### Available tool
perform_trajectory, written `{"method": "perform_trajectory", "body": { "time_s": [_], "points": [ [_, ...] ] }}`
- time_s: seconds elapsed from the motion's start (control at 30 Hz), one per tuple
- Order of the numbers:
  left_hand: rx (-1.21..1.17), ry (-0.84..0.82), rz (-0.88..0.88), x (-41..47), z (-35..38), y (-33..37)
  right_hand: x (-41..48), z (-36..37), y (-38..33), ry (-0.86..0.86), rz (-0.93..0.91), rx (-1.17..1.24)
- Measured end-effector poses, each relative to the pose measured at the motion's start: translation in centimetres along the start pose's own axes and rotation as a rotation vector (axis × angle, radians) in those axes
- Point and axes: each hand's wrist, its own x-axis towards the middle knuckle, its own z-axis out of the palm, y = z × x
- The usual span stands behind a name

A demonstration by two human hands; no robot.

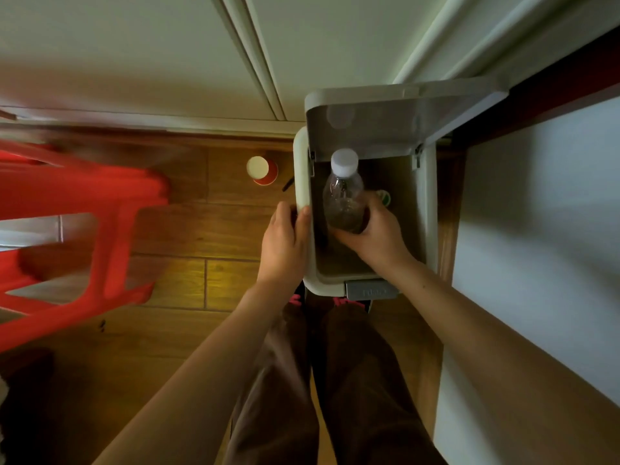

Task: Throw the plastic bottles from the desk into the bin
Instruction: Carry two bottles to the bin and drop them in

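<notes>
Clear plastic bottle with a white screw cap sits in the right hand, whose fingers and thumb are curled round its lower half, cap pointing away from the person. It is held over the open mouth of a pale grey rectangular plastic pedal bin; whether its base is already below the rim cannot be told. Just beside the bottle, deeper inside the bin, a small green and white item shows, too hidden to name. The left hand grips the bin's left rim, thumb hooked over the inner edge and fingers wrapped down the outer wall. The bin's grey hinged lid stands raised at the far side, and a grey foot pedal juts from the near side, close to the person's legs in brown trousers. A red paper cup with a white inside stands on the wooden plank floor just left of the bin. A red plastic stool, blurred, is well apart on the left. A white panel rises along the bin's right side.
</notes>
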Motion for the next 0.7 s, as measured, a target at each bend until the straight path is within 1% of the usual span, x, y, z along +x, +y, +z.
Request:
{"method": "perform_trajectory", "body": {
  "time_s": [0.13, 0.27, 0.37, 0.43, 0.5, 0.6, 0.7],
  "points": [
    [-0.017, -0.018, -0.002, 0.0, -0.1, -0.2, 0.7, 0.5, 0.1, 0.028, 0.017, 0.008],
    [-0.046, -0.069, -0.058, -0.2, -0.8, 0.3, -0.3, -0.2, -1.0, 0.091, 0.020, -0.006],
    [0.050, -0.101, -0.067, -1.7, -3.2, 2.2, -3.4, -2.3, -2.9, 0.135, 0.047, -0.022],
    [0.143, -0.112, -0.047, -3.7, -6.0, 5.2, -6.5, -4.4, -5.3, 0.160, 0.070, 0.011],
    [0.193, -0.123, 0.000, -6.5, -9.7, 9.5, -10.3, -7.0, -9.2, 0.183, 0.096, 0.058],
    [0.192, -0.127, 0.072, -11.9, -15.7, 17.2, -17.1, -11.4, -16.6, 0.211, 0.087, 0.086],
    [0.157, -0.112, 0.161, -18.0, -21.4, 24.6, -24.5, -15.9, -24.0, 0.207, 0.014, 0.094]
  ]
}}
